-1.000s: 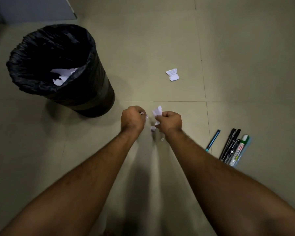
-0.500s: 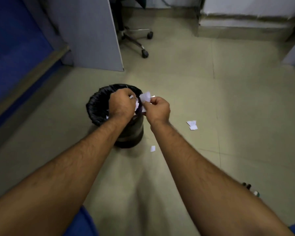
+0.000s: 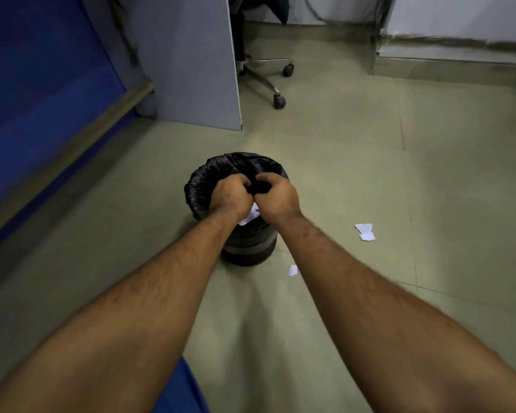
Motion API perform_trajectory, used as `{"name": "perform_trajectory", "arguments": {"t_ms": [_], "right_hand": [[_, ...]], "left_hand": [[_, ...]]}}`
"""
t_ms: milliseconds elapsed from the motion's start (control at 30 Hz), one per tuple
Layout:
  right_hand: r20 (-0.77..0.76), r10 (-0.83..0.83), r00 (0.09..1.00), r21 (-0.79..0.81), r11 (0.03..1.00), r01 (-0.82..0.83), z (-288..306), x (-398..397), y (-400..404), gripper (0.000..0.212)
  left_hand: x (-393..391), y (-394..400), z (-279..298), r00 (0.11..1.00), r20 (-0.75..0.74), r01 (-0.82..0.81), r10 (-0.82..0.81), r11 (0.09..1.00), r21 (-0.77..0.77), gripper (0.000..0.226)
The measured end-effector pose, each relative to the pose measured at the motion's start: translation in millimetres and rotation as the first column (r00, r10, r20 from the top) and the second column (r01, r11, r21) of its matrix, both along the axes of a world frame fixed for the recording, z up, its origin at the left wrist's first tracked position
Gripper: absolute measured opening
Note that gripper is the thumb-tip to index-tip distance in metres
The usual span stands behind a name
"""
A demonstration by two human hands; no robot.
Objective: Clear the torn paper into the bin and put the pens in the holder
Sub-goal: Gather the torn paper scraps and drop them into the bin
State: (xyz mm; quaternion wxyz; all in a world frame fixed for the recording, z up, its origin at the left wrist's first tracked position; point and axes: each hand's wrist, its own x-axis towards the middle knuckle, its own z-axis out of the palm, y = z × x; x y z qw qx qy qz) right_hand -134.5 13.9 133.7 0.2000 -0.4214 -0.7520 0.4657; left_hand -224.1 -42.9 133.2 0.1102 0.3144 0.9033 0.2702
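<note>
The round bin (image 3: 197, 186), lined with a black bag, stands on the floor at centre. Both hands hover over its mouth, side by side and almost touching. My left hand (image 3: 228, 195) and my right hand (image 3: 276, 198) have their fingers curled downward, and no paper shows in the fingertips. A white paper scrap (image 3: 248, 217) shows between my wrists, inside the bin. Two torn pieces (image 3: 364, 231) lie on the floor to the bin's right. A smaller scrap (image 3: 292, 270) lies nearer to me. No pens or holder are in view.
A grey partition panel (image 3: 191, 61) stands behind the bin, with a wheeled office chair base (image 3: 277, 84) beside it. A blue wall panel (image 3: 42, 70) with a low ledge runs along the left. Tiled floor spreads out to the right.
The view has lifted from the floor. My hands carried the paper pieces from the floor up over the bin; the pieces seen in my fingers before no longer show there.
</note>
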Motion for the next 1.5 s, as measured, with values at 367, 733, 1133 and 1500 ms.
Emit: {"name": "perform_trajectory", "arguments": {"t_ms": [367,733,1133,1500], "right_hand": [[-0.182,-0.534,0.825,-0.199,0.842,0.501,-31.0,97.6,52.3,0.023],[0.697,-0.166,0.698,-0.036,0.964,0.265,-214.4,256.8,77.9,0.089],[0.809,-0.037,0.586,-0.085,0.980,0.180,-245.7,241.3,107.8,0.103],[0.682,-0.131,0.719,-0.015,0.981,0.194,-241.8,234.9,62.5,0.083]], "left_hand": [[95.1,73.2,-4.4,0.973,0.109,0.177,-0.204,0.959,0.220,0.019],[206.3,126.0,-193.6,0.759,0.211,0.651,-0.616,0.727,-0.217,0.051],[205.1,225.3,-256.2,0.612,-0.044,0.700,-0.789,0.567,-0.434,0.056],[189.7,56.3,-260.7,0.540,-0.153,0.710,-0.828,0.546,-0.445,0.036]]}}
